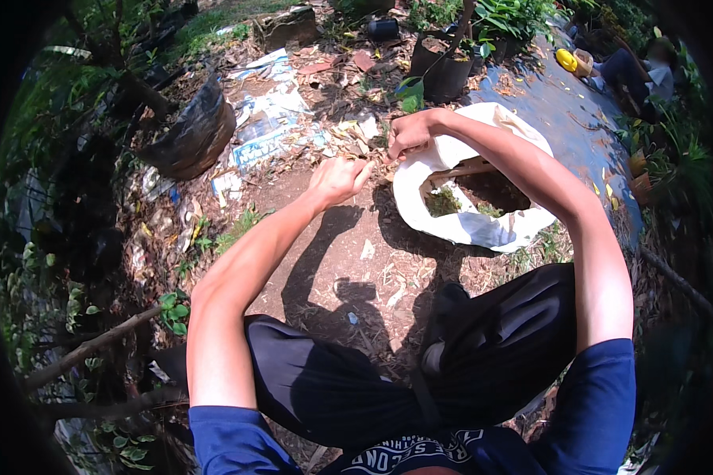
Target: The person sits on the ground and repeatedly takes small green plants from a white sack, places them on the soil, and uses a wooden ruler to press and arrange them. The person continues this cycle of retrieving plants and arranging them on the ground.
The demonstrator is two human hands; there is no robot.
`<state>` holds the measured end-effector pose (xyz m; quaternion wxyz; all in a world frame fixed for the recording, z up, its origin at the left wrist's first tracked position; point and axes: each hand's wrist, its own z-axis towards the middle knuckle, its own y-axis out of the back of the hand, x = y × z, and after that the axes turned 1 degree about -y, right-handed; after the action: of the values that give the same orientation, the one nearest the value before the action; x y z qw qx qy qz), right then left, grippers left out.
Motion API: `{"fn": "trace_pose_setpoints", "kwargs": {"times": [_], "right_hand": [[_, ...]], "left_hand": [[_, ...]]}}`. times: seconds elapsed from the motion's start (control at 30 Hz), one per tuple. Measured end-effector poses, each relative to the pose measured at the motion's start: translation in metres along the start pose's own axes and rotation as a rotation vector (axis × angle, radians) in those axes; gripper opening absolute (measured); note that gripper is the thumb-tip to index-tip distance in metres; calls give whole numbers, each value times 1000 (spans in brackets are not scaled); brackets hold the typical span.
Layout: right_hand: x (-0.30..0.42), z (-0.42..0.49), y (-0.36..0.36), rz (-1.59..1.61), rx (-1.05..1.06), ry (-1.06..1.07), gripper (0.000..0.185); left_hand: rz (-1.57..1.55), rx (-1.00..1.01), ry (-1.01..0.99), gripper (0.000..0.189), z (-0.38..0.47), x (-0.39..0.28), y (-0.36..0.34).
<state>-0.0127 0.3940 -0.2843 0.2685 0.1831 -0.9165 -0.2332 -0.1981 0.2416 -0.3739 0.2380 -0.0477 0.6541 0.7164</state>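
Note:
My left hand is over the leaf-littered ground in front of me, its thumb and fingers close together; whether something small is between them cannot be made out. Just right of it is my right hand, fingers curled, near the left rim of a white woven sack. What the right fingers may pinch is too small to tell. The sack's rim is rolled down, and dark soil and green plant bits show inside. My right forearm passes over the sack and hides part of it.
A black plant bag with a small trunk leans at left. Another black plant pot stands beyond the sack. Flattened printed plastic lies among dry leaves. Dark sheeting spreads at right, where another person sits. A branch juts in at lower left.

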Motion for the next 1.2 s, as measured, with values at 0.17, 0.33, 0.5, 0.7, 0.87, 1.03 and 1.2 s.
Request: {"fn": "trace_pose_setpoints", "kwargs": {"times": [0.17,0.33,0.5,0.7,0.87,1.03,1.2], "right_hand": [[-31,-20,0,-176,603,-405,38],[-63,-14,-32,-648,255,-287,57],[-100,-20,-53,-827,-354,-57,58],[-106,-10,-55,-897,-370,-33,47],[-79,-23,-8,-780,-118,-13,46],[-42,-48,29,-616,-73,-10,45],[-5,-73,52,-344,-187,184,39]], "left_hand": [[-90,-51,-227,29,24,-31,-17],[91,-155,-534,33,46,-61,-35],[199,-249,-607,34,61,-63,-49],[140,-183,-367,39,61,-54,-51],[49,-177,-384,52,51,-48,-41],[-96,-296,-232,69,53,-51,-29],[-378,-390,-87,70,56,-53,-20]]}}
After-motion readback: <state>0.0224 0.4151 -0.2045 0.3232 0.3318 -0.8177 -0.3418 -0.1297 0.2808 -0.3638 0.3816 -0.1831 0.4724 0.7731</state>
